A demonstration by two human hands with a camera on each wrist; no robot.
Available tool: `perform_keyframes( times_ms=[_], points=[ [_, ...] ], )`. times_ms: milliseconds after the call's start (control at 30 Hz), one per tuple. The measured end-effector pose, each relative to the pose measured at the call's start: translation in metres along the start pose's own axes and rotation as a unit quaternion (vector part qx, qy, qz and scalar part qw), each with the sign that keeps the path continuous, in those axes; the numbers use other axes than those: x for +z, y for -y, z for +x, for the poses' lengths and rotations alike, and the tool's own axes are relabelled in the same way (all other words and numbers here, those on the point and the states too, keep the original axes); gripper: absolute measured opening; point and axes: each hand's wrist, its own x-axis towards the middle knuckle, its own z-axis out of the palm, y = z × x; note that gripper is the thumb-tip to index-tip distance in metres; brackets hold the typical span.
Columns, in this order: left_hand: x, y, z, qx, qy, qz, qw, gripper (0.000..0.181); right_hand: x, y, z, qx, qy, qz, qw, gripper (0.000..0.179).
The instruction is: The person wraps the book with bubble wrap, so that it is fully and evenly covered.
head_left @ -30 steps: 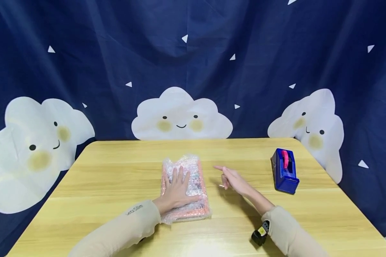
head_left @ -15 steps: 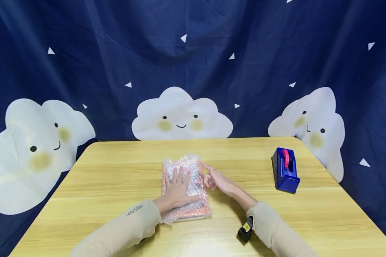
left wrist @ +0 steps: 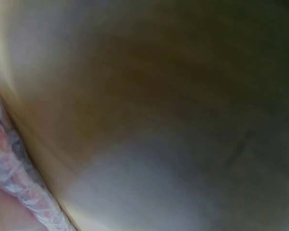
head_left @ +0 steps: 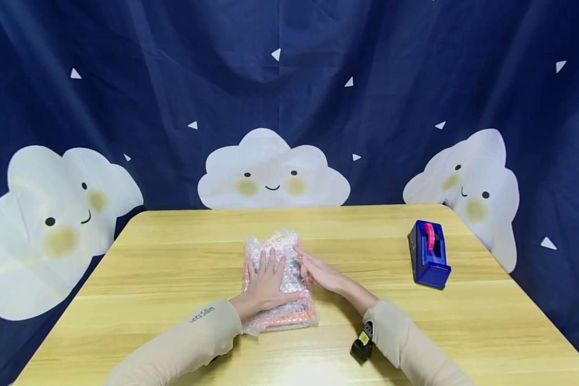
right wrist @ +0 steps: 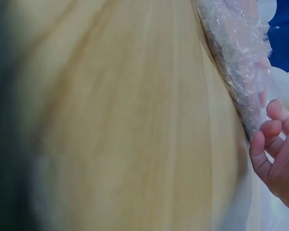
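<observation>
A flat rectangular item with an orange-pink border lies on the table, wrapped in clear bubble wrap (head_left: 289,320). My left hand (head_left: 265,287) rests flat on top of it, fingers spread, and hides part of its middle. At the package's right edge, my right hand (head_left: 322,274) touches the wrap with its index finger extended. The other fingers of that hand are loosely bent beside the edge, as the right wrist view shows the hand (right wrist: 284,159) close against the bubble wrap (right wrist: 236,62). The left wrist view is mostly dark and blurred, with a strip of wrap (left wrist: 19,178) at lower left.
A blue tape dispenser (head_left: 429,262) with a pink tape roll (head_left: 430,237) stands on the right of the wooden table (head_left: 173,257). Behind the table hangs a dark blue curtain (head_left: 386,118) with smiling clouds. A small black camera (head_left: 363,348) sits at the right wrist.
My right hand has moved left from beside the package to its right edge, the index finger now over the wrap. The left hand and package have stayed in place.
</observation>
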Motion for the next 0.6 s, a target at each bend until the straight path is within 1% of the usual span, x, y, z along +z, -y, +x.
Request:
perform_keyframes(
  times_ms=[100,333,500,600],
  points=[
    [0.0000,0.0000,0.0002,0.001,-0.001,-0.002,1.0000,0.109,0.0016,-0.0002,0.0010,-0.001,-0.001,-0.018,0.9998,0.053],
    [0.0010,0.0004,0.0009,0.008,-0.011,0.000,0.9999,0.107,0.0021,-0.0005,0.0019,-0.006,0.003,-0.010,0.9999,0.050],
    [0.0008,0.0003,0.0006,0.006,-0.008,0.005,0.9999,0.105,0.0022,0.0014,0.0014,0.003,0.012,-0.015,0.9998,0.051],
    [0.0010,0.0009,0.0011,0.006,-0.004,0.007,1.0000,0.100,0.0022,0.0022,0.0013,0.009,0.016,-0.014,0.9997,0.051]
  ],
)
